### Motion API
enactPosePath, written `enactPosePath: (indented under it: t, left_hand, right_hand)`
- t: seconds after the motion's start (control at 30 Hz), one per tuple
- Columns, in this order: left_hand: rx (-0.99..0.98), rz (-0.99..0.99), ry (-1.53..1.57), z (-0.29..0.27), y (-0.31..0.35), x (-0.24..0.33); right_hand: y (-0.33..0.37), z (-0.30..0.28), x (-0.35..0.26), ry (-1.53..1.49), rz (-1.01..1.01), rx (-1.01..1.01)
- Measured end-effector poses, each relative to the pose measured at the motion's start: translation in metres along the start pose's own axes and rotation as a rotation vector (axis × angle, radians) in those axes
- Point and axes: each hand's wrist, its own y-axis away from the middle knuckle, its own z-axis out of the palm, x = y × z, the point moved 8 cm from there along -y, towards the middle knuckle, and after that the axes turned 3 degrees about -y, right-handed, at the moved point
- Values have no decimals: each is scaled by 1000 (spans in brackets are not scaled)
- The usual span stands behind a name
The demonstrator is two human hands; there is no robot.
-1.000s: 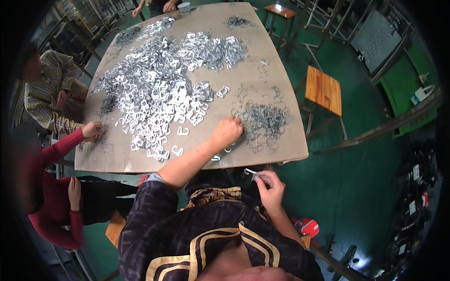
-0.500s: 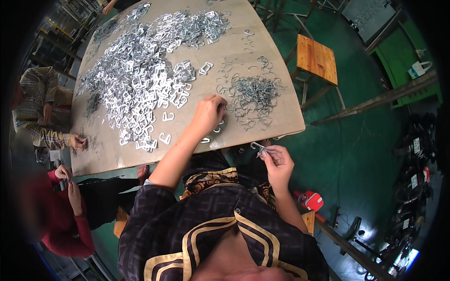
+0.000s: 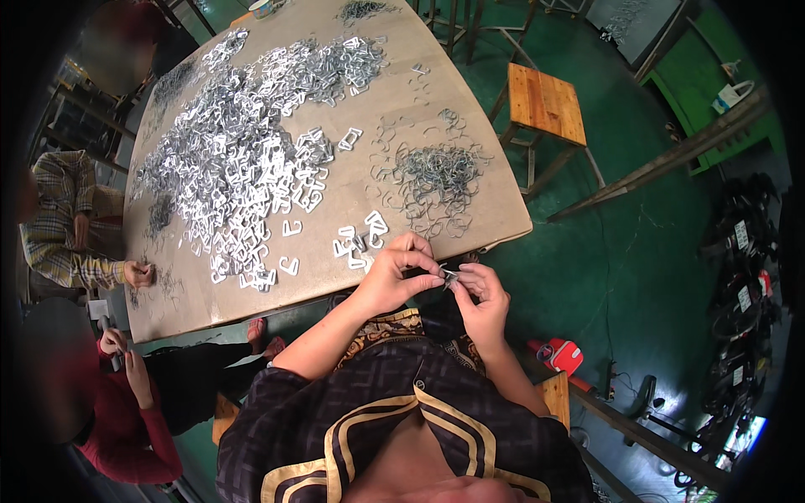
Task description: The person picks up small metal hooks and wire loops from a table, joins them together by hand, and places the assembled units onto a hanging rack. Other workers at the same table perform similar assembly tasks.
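Just off the table's near edge, my two hands meet over a small metal hook (image 3: 449, 274). My right hand (image 3: 484, 303) pinches the hook between thumb and fingers. From the other side, my left hand (image 3: 401, 270) closes thumb and forefinger at the same spot; its fingertips hide whatever small piece is in them. Beside my left hand lies a small group of metal hooks (image 3: 375, 225) on the table. Beyond my hands spreads a heap of thin bent wire clips (image 3: 440, 174). A much larger heap of shiny flat hooks (image 3: 243, 159) covers the table's left and middle.
The brown-topped table (image 3: 335, 281) ends in a corner at right. A wooden stool (image 3: 545, 105) stands beyond it on the green floor. At left, one person in red (image 3: 126, 419) and another in a checked shirt (image 3: 63, 210) sit at the table. A red case (image 3: 563, 356) lies right.
My left hand has come back from beside the wire clips to meet my right hand at the hook. My right hand has shifted slightly left and down. The head view has shifted.
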Motion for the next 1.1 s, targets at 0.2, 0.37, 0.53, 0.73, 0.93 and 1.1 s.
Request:
enactPosePath:
  t: [0.2, 0.37, 0.53, 0.73, 0.93, 1.1]
  left_hand:
    - [56, 130, -129, 3, 7, 10]
    - [12, 70, 142, 7, 22, -1]
    - [66, 120, 110, -4, 41, 5]
    - [120, 135, -13, -20, 57, 6]
    - [162, 108, 51, -29, 68, -4]
    - [159, 80, 16, -32, 69, -7]
  right_hand:
    - [3, 9, -11, 97, -49, -51]
    - [1, 17, -18, 50, -101, -142]
    - [-13, 22, 10, 19, -55, -131]
    - [-53, 91, 11, 435, -316, -337]
    - [-75, 148, 41, 707, -356, -453]
    - [-91, 147, 52, 606, -177, -465]
